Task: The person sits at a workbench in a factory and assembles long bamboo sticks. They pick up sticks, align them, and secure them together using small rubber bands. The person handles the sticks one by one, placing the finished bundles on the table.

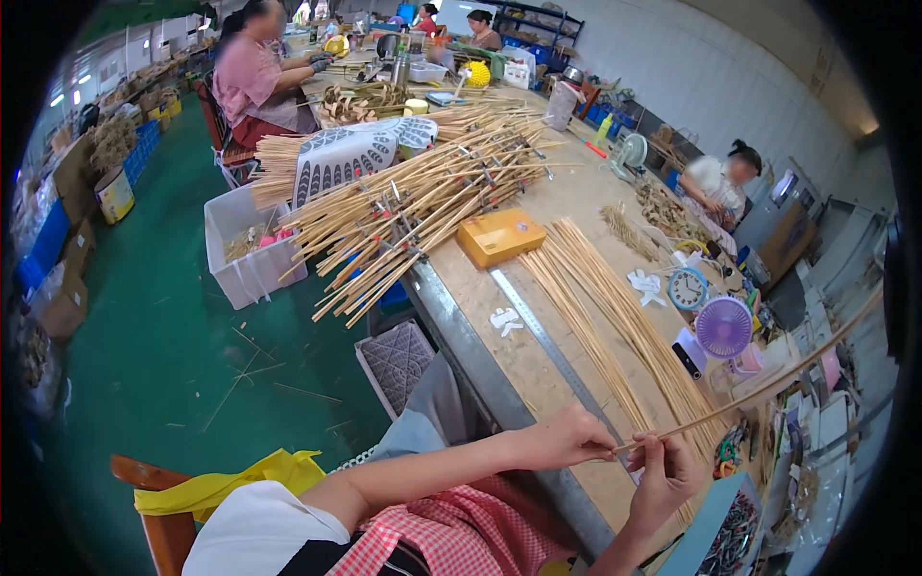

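A long, thin cane stick (768, 394) slants up to the right from between my two hands, over the near end of the table. My left hand (574, 437) pinches its lower end, fingers curled in. Close beside it, my right hand (667, 470) grips the same stick between thumb and fingers. Beneath and beyond the hands, loose cane sticks (624, 326) lie lengthwise on the table. A long metal ruler (547, 341) lies to their left, and a yellow-orange box (500, 237) rests at their far end.
Clamped cane bundles (423, 206) jut over the table's left edge. A purple fan (724, 326), a blue clock (688, 288) and an open box of metal clips (730, 538) stand at the right. White bin (226, 264) and grey crate (394, 365) sit on the floor. Other people work farther off.
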{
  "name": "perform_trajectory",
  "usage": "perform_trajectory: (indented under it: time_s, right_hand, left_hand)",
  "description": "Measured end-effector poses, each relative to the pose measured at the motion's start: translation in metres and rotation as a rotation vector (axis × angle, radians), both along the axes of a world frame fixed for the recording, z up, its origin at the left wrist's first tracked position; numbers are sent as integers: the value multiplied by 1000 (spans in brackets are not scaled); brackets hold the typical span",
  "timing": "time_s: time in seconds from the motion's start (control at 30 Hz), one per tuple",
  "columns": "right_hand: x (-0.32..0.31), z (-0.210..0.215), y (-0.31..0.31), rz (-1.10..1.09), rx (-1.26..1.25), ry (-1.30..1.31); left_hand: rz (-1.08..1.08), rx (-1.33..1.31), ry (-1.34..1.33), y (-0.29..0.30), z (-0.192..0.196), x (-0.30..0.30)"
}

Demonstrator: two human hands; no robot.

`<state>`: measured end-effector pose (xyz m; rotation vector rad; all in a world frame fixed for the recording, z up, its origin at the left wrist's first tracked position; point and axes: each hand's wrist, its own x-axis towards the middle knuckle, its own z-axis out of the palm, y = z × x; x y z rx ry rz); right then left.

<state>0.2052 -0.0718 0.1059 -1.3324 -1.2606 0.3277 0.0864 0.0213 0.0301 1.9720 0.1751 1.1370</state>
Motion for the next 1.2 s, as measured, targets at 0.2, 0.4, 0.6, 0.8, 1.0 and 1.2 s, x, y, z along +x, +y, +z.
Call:
perform_trajectory:
  time_s: [0.2, 0.4, 0.6, 0.8, 1.0, 1.2]
  right_hand:
    - [0, 3, -9, -60, 26, -51]
    - [0, 2, -18, -88, 23, -85]
    - [11, 10, -16, -201, -86, -332]
    - [21, 12, 26, -164, 102, 101]
    - [41, -34, 41, -182, 65, 322]
    - [56, -43, 22, -164, -97, 384]
  left_hand:
    - [41, 76, -4, -1, 5, 0]
    - [28, 120, -24, -9, 6, -1]
    - [-99, -35, -12, -2, 0, 12]
    - [55, -197, 162, 11, 32, -2]
    - [366, 158, 44, 3, 9, 13]
    - [323, 65, 100, 10, -13, 4]
